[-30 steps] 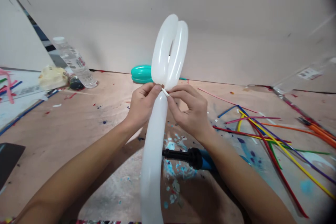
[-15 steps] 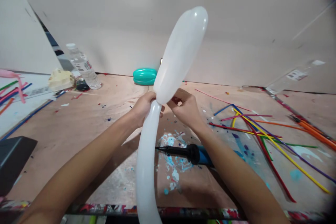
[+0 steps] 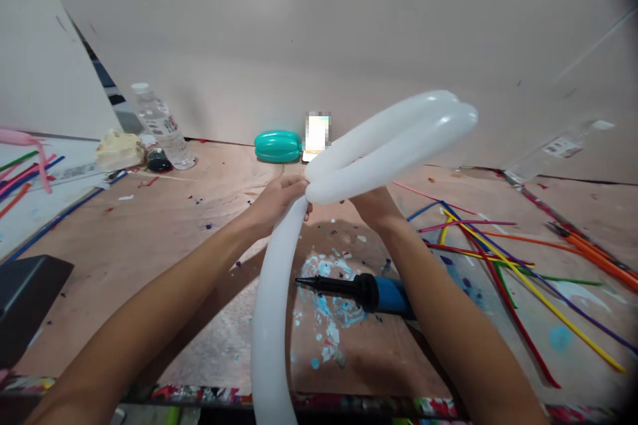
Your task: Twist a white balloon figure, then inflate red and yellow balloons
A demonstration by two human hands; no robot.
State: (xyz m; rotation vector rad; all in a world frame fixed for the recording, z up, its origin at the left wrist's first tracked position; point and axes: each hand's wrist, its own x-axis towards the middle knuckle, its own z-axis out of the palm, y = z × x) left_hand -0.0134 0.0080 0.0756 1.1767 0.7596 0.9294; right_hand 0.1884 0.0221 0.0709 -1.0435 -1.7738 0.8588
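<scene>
The long, glossy white inflated balloon (image 3: 273, 319) is running down toward the wearer and passing over the near edge of the wooden, paint-spattered desk (image 3: 164, 226), its lower end going out of view. That nearer stretch is showing no twist, so the visible shaping is leaving it as one plain tube. Just beyond, a blue and black hand pump (image 3: 366, 293) is lying on its side beside it, and a scatter of thin, uninflated coloured balloons (image 3: 478, 232) is lying to the right. Farther up, the left hand (image 3: 282, 202) is keeping its grip closed around the pinched joint of the white balloon, fingertips curling beneath. The right hand (image 3: 373, 204) is sitting behind and below the two long, side-by-side white loops (image 3: 399, 163), which are hiding its fingers; how open that grip is, or what it is holding, cannot be told. The loops appear formed, leaning up to the right, but whether their joint is fully secured is not showing. Beyond them, a teal inflated balloon (image 3: 276, 146) is resting near the wall, beside a bright rectangular screen (image 3: 316, 136).
</scene>
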